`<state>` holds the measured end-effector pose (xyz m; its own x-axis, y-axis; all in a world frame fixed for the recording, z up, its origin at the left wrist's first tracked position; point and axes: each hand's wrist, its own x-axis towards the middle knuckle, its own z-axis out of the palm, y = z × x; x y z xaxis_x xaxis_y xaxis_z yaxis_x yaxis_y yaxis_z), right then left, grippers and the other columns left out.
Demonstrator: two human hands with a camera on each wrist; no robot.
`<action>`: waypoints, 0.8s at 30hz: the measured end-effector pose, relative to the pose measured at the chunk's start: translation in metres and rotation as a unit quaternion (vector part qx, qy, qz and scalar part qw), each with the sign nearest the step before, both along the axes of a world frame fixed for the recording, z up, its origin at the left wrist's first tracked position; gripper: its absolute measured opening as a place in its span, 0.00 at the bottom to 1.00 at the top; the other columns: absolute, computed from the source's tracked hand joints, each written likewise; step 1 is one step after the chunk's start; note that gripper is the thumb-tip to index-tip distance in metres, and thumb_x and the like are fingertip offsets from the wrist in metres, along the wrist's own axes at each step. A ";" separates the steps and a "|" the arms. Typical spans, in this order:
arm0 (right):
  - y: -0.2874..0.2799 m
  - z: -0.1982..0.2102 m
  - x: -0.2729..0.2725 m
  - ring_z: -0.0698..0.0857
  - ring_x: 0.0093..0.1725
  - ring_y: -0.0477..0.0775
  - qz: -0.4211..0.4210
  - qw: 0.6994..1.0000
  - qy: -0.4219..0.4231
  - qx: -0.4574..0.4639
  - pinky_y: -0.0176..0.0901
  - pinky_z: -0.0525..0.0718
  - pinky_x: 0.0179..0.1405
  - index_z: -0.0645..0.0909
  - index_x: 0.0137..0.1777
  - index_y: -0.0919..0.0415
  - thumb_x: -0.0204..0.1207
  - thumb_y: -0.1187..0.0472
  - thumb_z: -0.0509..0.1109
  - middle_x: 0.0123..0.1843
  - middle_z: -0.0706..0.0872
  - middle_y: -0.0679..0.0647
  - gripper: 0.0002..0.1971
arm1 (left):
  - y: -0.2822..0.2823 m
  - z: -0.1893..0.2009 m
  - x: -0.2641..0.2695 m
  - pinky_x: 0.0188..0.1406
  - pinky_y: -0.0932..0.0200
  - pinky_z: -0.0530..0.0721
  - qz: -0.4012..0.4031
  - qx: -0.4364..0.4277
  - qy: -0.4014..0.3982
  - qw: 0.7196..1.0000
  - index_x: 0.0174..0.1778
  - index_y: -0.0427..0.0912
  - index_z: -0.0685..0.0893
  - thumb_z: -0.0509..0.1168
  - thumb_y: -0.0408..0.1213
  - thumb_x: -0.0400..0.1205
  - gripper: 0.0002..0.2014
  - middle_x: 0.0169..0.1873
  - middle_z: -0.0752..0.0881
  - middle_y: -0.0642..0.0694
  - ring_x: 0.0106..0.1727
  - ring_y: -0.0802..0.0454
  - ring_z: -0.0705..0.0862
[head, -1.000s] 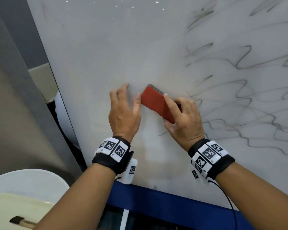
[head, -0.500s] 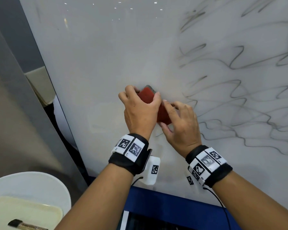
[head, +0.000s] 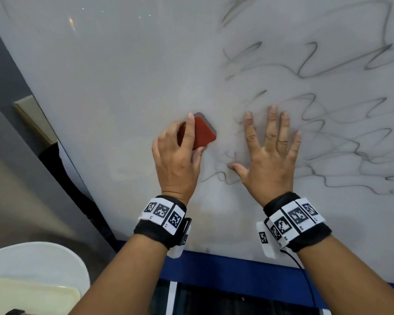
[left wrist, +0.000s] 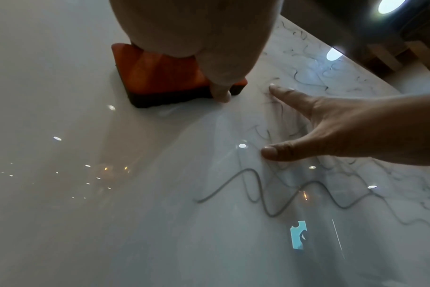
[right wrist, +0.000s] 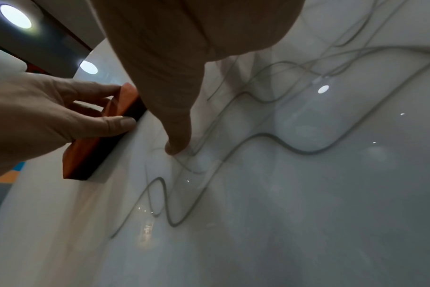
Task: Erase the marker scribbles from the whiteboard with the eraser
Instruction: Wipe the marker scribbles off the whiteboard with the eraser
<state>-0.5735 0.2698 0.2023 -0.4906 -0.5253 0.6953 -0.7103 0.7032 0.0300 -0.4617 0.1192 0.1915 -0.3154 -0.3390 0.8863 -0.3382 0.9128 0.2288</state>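
A red eraser with a dark felt underside sits flat against the whiteboard. My left hand grips it, index finger along its top and thumb on its lower edge; the left wrist view shows the eraser under my fingers. My right hand lies flat on the board to the right of the eraser, fingers spread straight, holding nothing. Grey marker scribbles cover the board's right half and run under that hand; a wavy line shows in the right wrist view beside the eraser.
The board's left half shows only faint smears. A blue ledge runs along the board's bottom edge. A white round tray sits at the lower left, beside a grey wall panel.
The eraser passed from my right hand to my left. The right hand let go, moved right and spread flat on the board. The left hand closed round the eraser.
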 end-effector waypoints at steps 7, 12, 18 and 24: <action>0.001 -0.004 0.001 0.41 0.87 0.65 -0.007 1.000 0.003 0.000 0.72 0.44 0.82 0.38 0.88 0.46 0.68 0.33 0.75 0.88 0.39 0.60 0.59 | -0.004 -0.025 -0.001 0.63 0.35 0.77 -0.019 -0.100 -0.045 0.994 0.78 0.42 0.75 0.72 0.44 0.82 0.28 0.65 0.74 0.43 0.62 0.40 0.75; 0.006 -0.011 -0.001 0.42 0.87 0.65 -0.002 1.000 0.001 -0.004 0.72 0.45 0.83 0.42 0.88 0.47 0.71 0.38 0.76 0.89 0.42 0.61 0.56 | 0.006 -0.025 -0.007 0.61 0.38 0.77 -0.001 0.003 0.024 1.000 0.80 0.40 0.71 0.71 0.43 0.82 0.30 0.65 0.78 0.38 0.60 0.38 0.76; 0.011 -0.019 -0.001 0.43 0.87 0.65 0.007 1.000 -0.001 -0.010 0.70 0.46 0.84 0.45 0.88 0.48 0.71 0.41 0.77 0.89 0.43 0.60 0.55 | 0.011 -0.053 -0.011 0.67 0.38 0.75 -0.023 -0.131 -0.068 0.989 0.78 0.47 0.73 0.74 0.44 0.80 0.30 0.64 0.75 0.45 0.62 0.42 0.77; 0.015 -0.021 -0.001 0.41 0.87 0.62 0.013 1.000 -0.003 -0.009 0.67 0.43 0.84 0.46 0.88 0.48 0.71 0.44 0.78 0.89 0.40 0.56 0.53 | 0.019 -0.045 -0.015 0.64 0.37 0.76 0.043 0.076 0.048 0.995 0.81 0.44 0.69 0.74 0.44 0.79 0.35 0.64 0.78 0.37 0.62 0.40 0.76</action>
<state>-0.5749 0.2845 0.1813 -0.4814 -0.5248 0.7021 -0.7286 0.6848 0.0122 -0.4764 0.1379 0.1464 -0.1966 -0.4929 0.8476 -0.3832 0.8343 0.3963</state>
